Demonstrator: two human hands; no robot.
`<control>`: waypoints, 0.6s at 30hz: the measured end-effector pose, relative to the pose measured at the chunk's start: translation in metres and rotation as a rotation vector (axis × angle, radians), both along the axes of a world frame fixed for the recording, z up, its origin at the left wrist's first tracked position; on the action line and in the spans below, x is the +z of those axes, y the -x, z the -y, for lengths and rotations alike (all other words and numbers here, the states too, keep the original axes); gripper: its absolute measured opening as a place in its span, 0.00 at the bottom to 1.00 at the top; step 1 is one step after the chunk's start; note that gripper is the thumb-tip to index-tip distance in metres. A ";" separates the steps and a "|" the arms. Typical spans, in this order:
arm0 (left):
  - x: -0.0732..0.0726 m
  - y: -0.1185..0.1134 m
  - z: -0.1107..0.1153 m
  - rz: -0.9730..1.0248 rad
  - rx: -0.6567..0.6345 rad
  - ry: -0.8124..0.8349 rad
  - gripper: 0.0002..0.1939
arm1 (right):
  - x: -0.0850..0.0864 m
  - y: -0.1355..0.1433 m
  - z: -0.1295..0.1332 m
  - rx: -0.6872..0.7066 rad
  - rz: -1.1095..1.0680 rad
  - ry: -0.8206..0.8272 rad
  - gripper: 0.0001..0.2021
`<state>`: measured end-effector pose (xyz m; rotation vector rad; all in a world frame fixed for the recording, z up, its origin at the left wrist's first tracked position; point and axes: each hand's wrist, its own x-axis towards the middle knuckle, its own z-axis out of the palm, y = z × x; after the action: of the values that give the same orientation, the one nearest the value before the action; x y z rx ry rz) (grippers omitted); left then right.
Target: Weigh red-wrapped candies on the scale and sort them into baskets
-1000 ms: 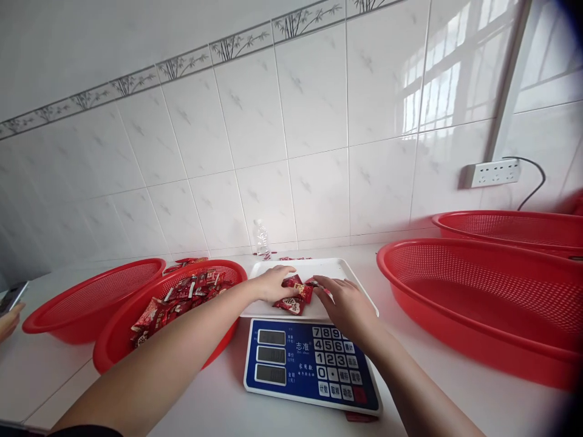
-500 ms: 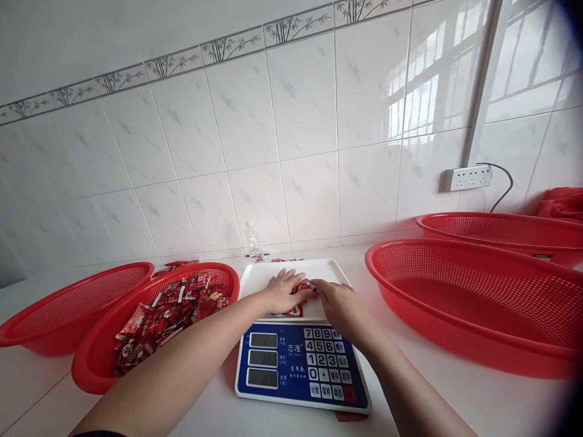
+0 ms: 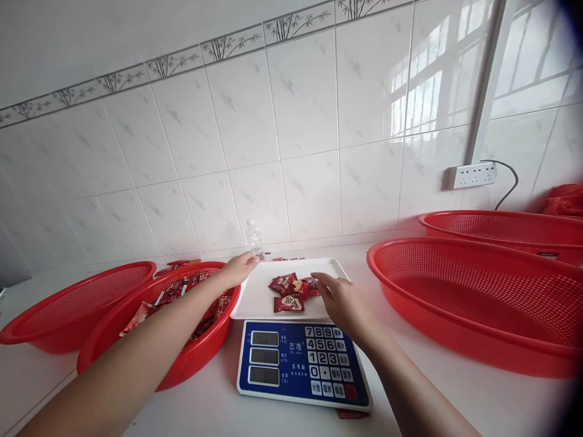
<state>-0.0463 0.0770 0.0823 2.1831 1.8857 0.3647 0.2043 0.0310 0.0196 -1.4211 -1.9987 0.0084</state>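
My left hand (image 3: 241, 269) is at the far left corner of the white weighing tray (image 3: 257, 297), its fingers together and curled at the rim. Over the tray's right side, my right hand (image 3: 339, 297) has thumb and forefinger apart, close to a red packet (image 3: 312, 286) it partly covers. Several small red wrapped packets lie in the middle, one with large pale characters (image 3: 289, 303) at the front. Below the tray is the scale's blue keypad panel (image 3: 300, 364).
Left of the scale, a red basket (image 3: 223, 334) holds many similar packets beside another red basket (image 3: 40, 334). Two more red baskets (image 3: 455, 340) stand at right. A clear bottle (image 3: 254, 237) is behind the tray, near the tiled wall with its power strip (image 3: 471, 176).
My left hand has left the packets and moved back and left to the tray's far corner, uncovering them. My right hand stays near the same place.
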 end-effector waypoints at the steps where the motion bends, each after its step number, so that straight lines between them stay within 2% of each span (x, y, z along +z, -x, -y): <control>1: 0.002 0.016 0.003 -0.044 0.055 0.022 0.22 | -0.001 0.000 -0.001 0.004 -0.015 -0.010 0.18; 5: 0.000 0.076 0.030 -0.229 0.201 0.276 0.15 | -0.007 0.001 -0.005 0.020 -0.049 -0.030 0.18; 8: -0.007 0.104 0.057 -0.344 0.226 0.504 0.12 | -0.011 0.002 -0.008 0.015 -0.057 -0.004 0.19; 12: -0.019 0.114 0.072 -0.383 0.162 0.606 0.09 | -0.009 0.004 -0.007 0.014 -0.036 0.030 0.20; 18: -0.032 0.108 0.064 -0.243 0.132 0.574 0.11 | -0.007 0.004 -0.003 0.007 -0.026 0.025 0.19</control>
<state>-0.1544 0.0130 0.0502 1.7778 1.9454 -0.3974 0.1999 0.0337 0.0124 -1.4221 -1.9891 0.0549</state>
